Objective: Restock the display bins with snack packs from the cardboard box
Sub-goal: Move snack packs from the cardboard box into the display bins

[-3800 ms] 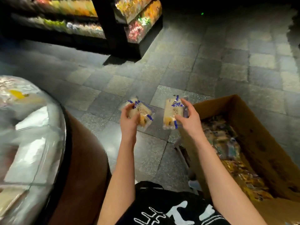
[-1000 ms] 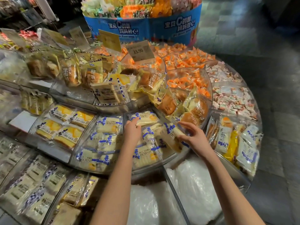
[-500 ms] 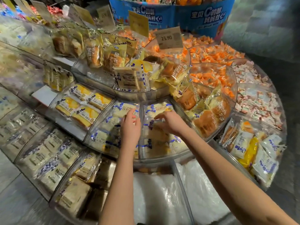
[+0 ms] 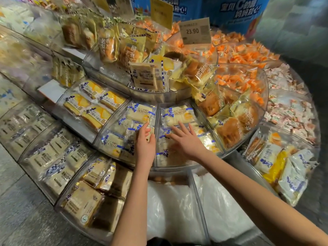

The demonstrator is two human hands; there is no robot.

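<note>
Head view: your left hand (image 4: 144,144), fingers loose, touches snack packs (image 4: 140,112) in one display bin (image 4: 96,142); your right hand (image 4: 186,139), fingers splayed flat, presses packs directly beneath it in the adjoining bin (image 4: 177,166). Neither grasps anything. Pack long axes run crosswise to your fingers; cardboard box unseen.

Arms extended; left hand (image 4: 145,143) flat, right hand (image 4: 186,141) splayed, palms down.

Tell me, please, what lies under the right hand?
The right hand, fingers spread, lies over blue-and-white snack packs in a clear bin. The pack directly beneath the palm is covered, so its print cannot be read.
</note>
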